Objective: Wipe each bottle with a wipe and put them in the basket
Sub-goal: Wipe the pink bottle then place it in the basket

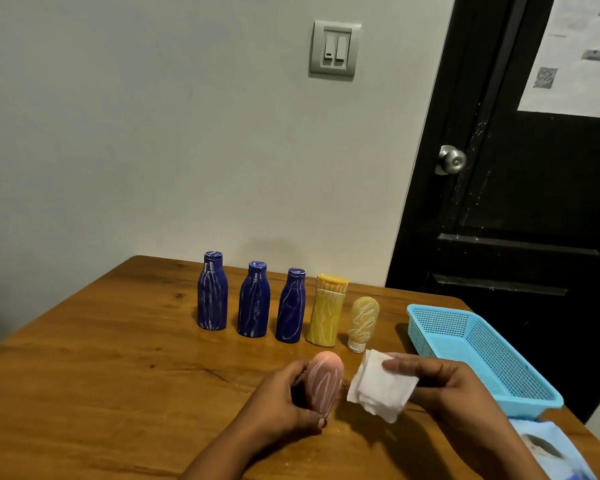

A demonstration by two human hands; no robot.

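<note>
Pink bottle (324,382) in left hand (284,403) — wipe (381,386) in right hand (444,386).

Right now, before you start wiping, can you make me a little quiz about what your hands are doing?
1. True or false: the blue basket is already full.
2. Pick one: what does the right hand hold? A) a white wipe B) a spoon C) nothing
3. Fill in: the left hand grips the ____ bottle.

Key: 1 false, nothing lies in it; 2 A; 3 pink.
</note>
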